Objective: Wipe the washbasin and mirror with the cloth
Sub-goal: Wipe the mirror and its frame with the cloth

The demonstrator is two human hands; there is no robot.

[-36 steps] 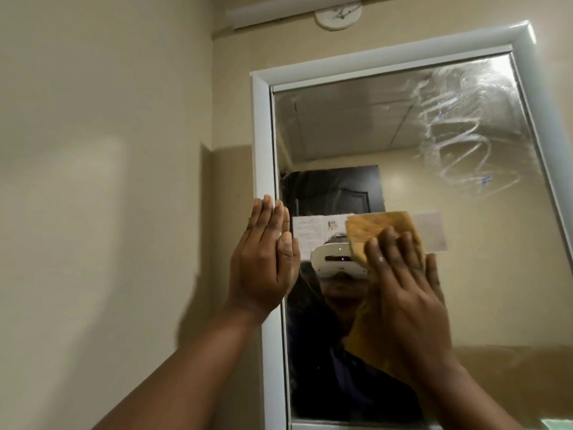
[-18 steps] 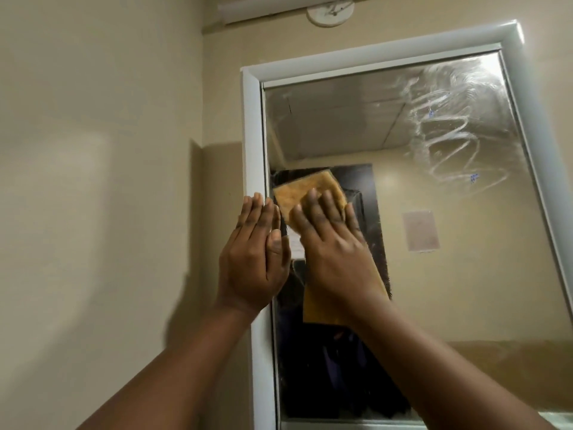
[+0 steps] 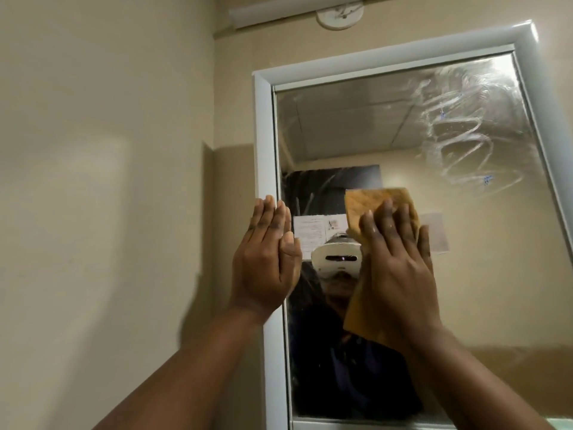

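**A:** What does the head camera show?

**B:** It looks up at a wall mirror (image 3: 403, 135) in a white frame (image 3: 265, 135), set on a beige wall (image 3: 93, 181). The right hand (image 3: 400, 268) lies flat, fingers spread, pressing a tan cloth (image 3: 369, 203) against the glass near the middle of the mirror. The cloth's top edge shows above the fingertips; its lower part hangs below the palm.

**A:** And the other hand?

**B:** The left hand (image 3: 266, 262) is open and holds nothing. Its fingers are together, resting against the left side of the frame, seemingly as a brace.

**A:** Is the washbasin visible?

**B:** No. Only a sliver of something pale green shows at the bottom right corner; I cannot tell what it is.

**A:** How would the cloth handle?

**B:** It looks light, thin and limp, draping under its own weight. I judge it is best held as now: pinned under a flat palm and fingers, not pinched, so pressure spreads evenly. If damp, it may slide easily on the glass.

**A:** And the mirror?

**B:** Hard, smooth and breakable, so moderate pressure seems wise. White looping smears (image 3: 459, 135) cover the upper right area, well apart from the cloth; that patch likely needs wiping.
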